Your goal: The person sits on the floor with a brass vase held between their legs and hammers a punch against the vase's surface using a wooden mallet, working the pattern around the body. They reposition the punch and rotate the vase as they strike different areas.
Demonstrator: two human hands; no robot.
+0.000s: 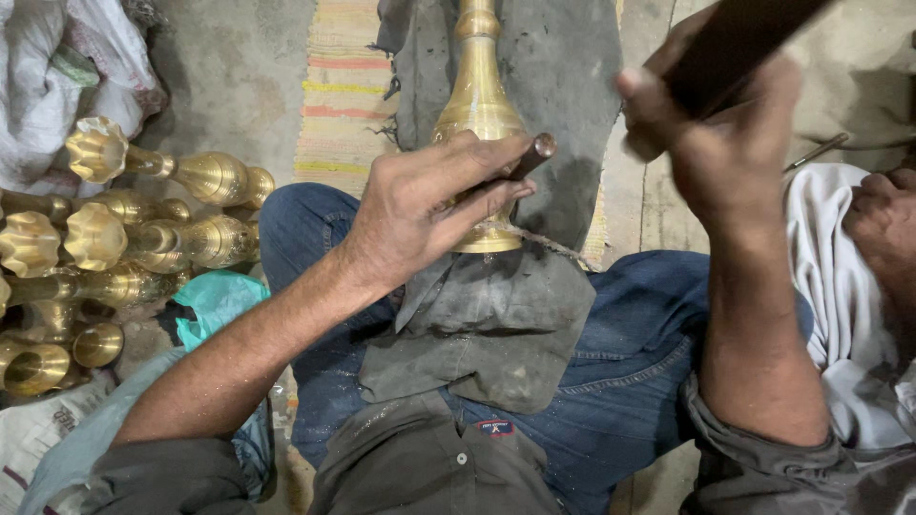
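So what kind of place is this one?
Likely a floor-level brassware workshop: a brass vase rests on a grey cloth, the left hand holds a punch, and finished brass pieces are stacked nearby.

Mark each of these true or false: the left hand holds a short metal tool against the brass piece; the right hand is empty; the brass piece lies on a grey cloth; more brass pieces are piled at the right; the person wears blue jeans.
1. The left hand holds a short metal tool against the brass piece. True.
2. The right hand is empty. False: it holds a dark bar, raised and blurred.
3. The brass piece lies on a grey cloth. True.
4. More brass pieces are piled at the right. False: they lie at the left.
5. The person wears blue jeans. True.
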